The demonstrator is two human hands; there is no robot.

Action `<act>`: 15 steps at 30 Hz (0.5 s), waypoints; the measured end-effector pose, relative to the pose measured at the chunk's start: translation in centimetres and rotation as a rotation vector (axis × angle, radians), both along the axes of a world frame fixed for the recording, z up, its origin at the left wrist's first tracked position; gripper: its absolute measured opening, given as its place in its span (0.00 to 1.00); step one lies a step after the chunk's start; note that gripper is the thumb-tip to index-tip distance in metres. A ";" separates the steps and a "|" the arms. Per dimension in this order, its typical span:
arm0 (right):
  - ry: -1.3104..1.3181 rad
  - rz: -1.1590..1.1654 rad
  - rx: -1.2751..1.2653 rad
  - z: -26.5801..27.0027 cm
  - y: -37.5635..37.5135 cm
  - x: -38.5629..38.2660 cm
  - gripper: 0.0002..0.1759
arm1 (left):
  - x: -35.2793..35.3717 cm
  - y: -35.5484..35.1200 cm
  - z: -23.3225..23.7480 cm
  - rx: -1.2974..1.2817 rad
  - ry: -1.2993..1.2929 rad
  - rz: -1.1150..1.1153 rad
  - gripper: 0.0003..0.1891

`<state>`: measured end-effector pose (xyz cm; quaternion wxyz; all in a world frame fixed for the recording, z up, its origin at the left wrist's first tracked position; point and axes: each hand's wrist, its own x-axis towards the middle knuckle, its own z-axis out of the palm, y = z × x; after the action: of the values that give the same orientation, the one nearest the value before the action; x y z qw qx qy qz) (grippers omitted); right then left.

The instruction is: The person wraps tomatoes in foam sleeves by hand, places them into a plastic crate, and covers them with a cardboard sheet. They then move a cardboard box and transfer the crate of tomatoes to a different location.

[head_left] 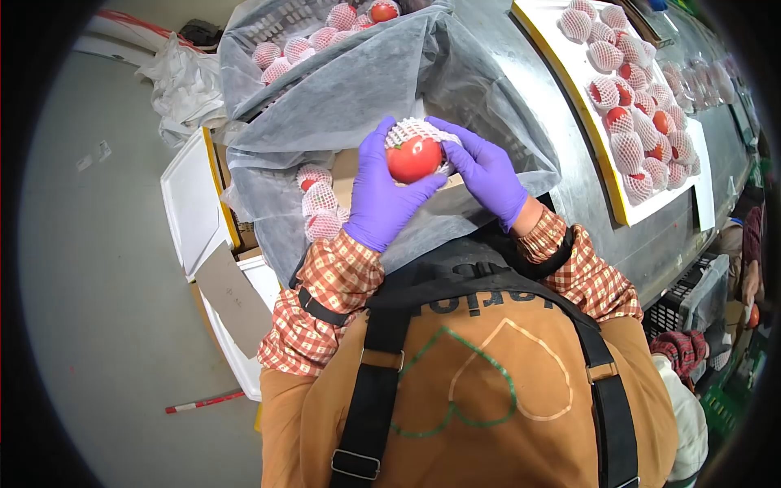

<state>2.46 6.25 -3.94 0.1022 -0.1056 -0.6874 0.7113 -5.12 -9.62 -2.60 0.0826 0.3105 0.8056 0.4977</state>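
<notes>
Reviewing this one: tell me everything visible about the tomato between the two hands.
The tomato is round, red and glossy, with light glinting off its skin. A white, foam-like net covers its top, leaving the side facing the camera bare. It is held above the grey liner, the left hand around it, the right hand at the net's edge.

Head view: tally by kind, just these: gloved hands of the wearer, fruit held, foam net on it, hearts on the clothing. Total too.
Purple-gloved hands: 2 (left hand, right hand)
Round red tomato: 1
White foam net, partly covering it: 1
Heart outlines on the brown garment: 2 (green heart, pale orange heart)
Total: 6
</notes>
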 end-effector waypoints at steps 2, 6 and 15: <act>0.020 -0.004 0.115 0.0 0.1 0.2 0.23 | -0.4 -0.3 0.2 0.286 -0.558 -0.071 0.47; 0.024 0.043 0.448 0.4 1.2 0.4 0.23 | -1.0 -1.5 0.2 0.502 -0.823 -0.160 0.38; -0.130 0.270 -0.629 2.2 4.5 2.7 0.24 | -0.8 -2.3 -0.3 1.018 -1.520 0.002 0.36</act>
<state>5.12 10.73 -1.78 -0.0744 -0.0853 -0.4475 0.8871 -5.91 -11.90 -2.94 0.4437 -0.1025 0.2179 0.8632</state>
